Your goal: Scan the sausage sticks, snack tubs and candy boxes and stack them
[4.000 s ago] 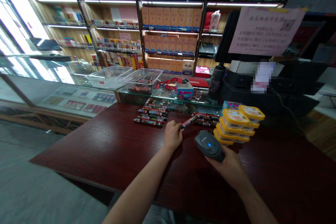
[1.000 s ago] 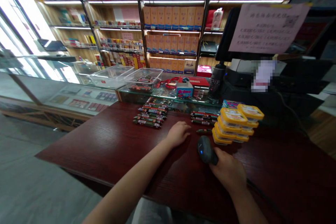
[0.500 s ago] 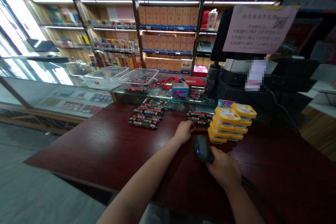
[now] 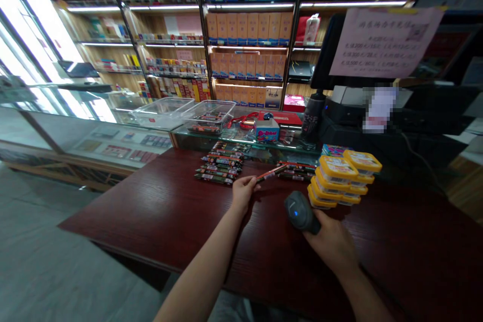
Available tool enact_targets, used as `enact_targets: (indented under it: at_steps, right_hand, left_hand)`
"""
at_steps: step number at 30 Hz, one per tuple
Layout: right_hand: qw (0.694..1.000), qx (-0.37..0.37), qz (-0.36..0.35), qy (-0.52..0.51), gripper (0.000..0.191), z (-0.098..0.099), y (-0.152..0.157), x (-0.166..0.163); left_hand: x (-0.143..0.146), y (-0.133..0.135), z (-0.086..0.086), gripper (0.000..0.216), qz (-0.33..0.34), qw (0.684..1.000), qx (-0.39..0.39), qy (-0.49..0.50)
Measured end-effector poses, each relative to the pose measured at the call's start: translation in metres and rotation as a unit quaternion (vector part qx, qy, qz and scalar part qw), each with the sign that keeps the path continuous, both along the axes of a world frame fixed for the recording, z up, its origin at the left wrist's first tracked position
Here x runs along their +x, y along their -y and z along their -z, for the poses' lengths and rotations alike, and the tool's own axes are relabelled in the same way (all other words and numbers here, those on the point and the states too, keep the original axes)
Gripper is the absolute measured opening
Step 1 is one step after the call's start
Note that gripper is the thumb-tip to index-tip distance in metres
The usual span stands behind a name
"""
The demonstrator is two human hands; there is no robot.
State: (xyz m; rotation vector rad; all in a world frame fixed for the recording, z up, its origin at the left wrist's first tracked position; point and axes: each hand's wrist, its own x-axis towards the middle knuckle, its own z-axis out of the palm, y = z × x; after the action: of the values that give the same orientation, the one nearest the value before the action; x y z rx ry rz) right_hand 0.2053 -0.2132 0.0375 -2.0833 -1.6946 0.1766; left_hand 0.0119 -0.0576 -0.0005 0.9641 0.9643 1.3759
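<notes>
My left hand pinches one end of a slim, dark and red pen-like stick above the wooden counter. The stick slants up to the right, its far end in front of a row of similar sticks. Left of that hand, several more sticks lie stacked in a pile. My right hand is wrapped around the handle of a dark barcode scanner with a blue light on it. The scanner's head points up and left, apart from the stick. Yellow-lidded tubs stand stacked just beyond the scanner.
Clear plastic bins and a small blue box sit on the glass ledge behind the dark red counter. A monitor with a paper sign rises at the right. Shelves of boxed goods line the back wall.
My left hand has moved left from beside the right-hand row of sticks, drawing one stick with it. The scanner remains in my right hand, its head tilted slightly differently. The view has shifted a little.
</notes>
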Motion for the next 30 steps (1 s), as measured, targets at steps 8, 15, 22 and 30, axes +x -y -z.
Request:
enact_targets:
  at_steps: [8,15,22,30]
  right_hand:
    - [0.956,0.100,-0.078,-0.265,0.039,-0.011,0.000,-0.011]
    - [0.956,0.092,-0.077,-0.269,0.037,-0.013,-0.002,-0.014]
    - [0.988,0.073,-0.053,-0.126,0.026,-0.010,-0.004,-0.006]
    - [0.986,0.126,-0.053,0.095,0.026,0.015,-0.001,0.001]
  left_hand:
    - [0.000,-0.004,0.001,0.046,-0.011,1.000,-0.003,0.026]
    - [0.001,-0.003,0.002,0.043,-0.014,1.000,0.010,0.025]
    - [0.000,0.000,0.002,0.050,0.006,1.000,0.001,0.017]
    - [0.002,0.004,-0.006,0.044,-0.029,0.998,0.062,-0.016]
